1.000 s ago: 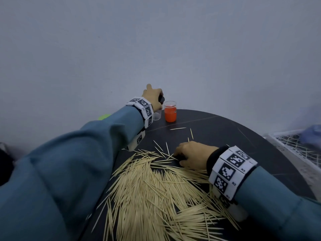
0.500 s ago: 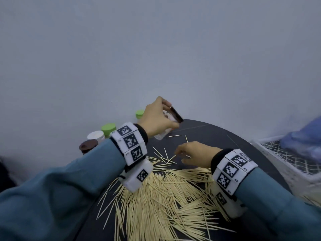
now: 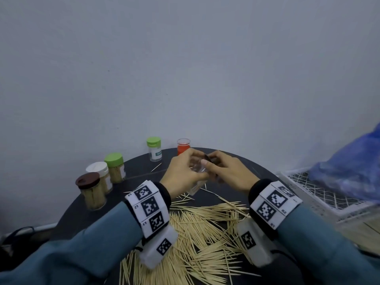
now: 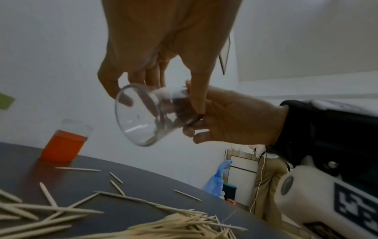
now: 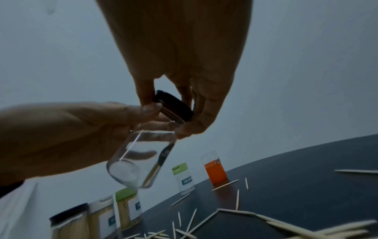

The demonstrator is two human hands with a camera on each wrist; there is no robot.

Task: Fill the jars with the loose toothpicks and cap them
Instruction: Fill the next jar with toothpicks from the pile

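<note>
Now both hands meet: left hand (image 3: 183, 173) holds the clear jar (image 5: 141, 155), right hand (image 3: 228, 171) newly pinching its dark cap (image 5: 174, 106).

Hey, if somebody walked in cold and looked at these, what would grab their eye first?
Probably the heap of loose toothpicks spread across the near part of the dark round table. Just above it, the left hand holds a clear empty jar tilted in the air while the right hand grips its dark cap. The orange cup at the far edge stands out too.
</note>
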